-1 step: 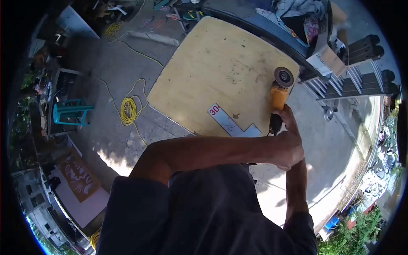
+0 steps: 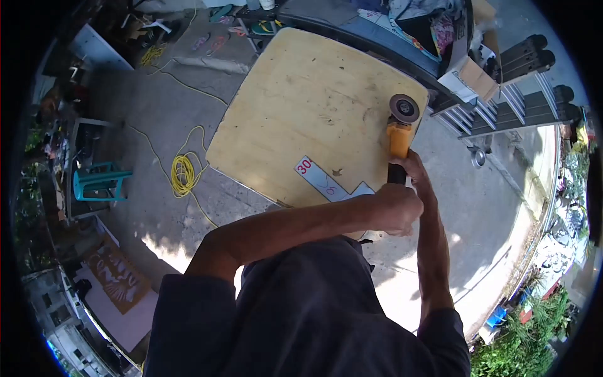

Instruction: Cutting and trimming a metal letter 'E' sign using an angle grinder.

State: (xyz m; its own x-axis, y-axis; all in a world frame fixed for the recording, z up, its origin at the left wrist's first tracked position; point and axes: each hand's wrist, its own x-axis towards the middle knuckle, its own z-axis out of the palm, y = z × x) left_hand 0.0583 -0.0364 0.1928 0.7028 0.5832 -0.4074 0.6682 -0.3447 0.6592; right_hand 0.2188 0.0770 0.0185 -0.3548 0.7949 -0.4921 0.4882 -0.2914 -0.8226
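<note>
An angle grinder (image 2: 399,139) with a yellow-orange head and a black body lies over the right side of the wooden tabletop. Its round disc (image 2: 404,109) faces up at the far end. My right hand (image 2: 411,167) holds the black body from the right side, just behind the yellow part. Reaching across from the left, my left hand (image 2: 401,208) is closed around the grinder's rear end, its fingers partly hidden. An L-shaped white piece (image 2: 333,186) with red and purple marks lies near the table's front edge, left of the grinder.
The pale wooden tabletop (image 2: 301,94) has worn edges. A coiled yellow cord (image 2: 183,176) lies on the concrete floor, near a teal stool (image 2: 100,180). A folded ladder (image 2: 515,113) stands at right, beside a cardboard box (image 2: 468,81). A metal bowl (image 2: 479,157) sits on the floor.
The view has shifted a little. My left hand has moved from in front of my right wrist up to the grinder's rear end. The right hand keeps its hold.
</note>
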